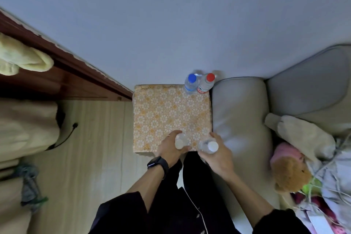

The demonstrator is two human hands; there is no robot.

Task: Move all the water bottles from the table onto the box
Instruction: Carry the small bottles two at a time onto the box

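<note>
A square surface with an orange and white flower pattern (167, 112) lies straight below me; whether it is the table or the box I cannot tell. At its far right corner stand a blue-capped bottle (190, 82) and a red-capped bottle (206, 82), side by side and touching. My left hand (170, 149) grips a clear white-capped bottle (180, 141) at the near edge. My right hand (218, 155) holds another clear white-capped bottle (209, 146) at the near right corner. Both held bottles are upright.
A grey sofa arm (239, 119) presses against the patterned surface's right side, with soft toys (292, 171) and clothes on the seat. A dark wooden frame (66, 68) runs along the left. Pale wooden floor (95, 148) lies to the left, with fabric bundles (22, 129).
</note>
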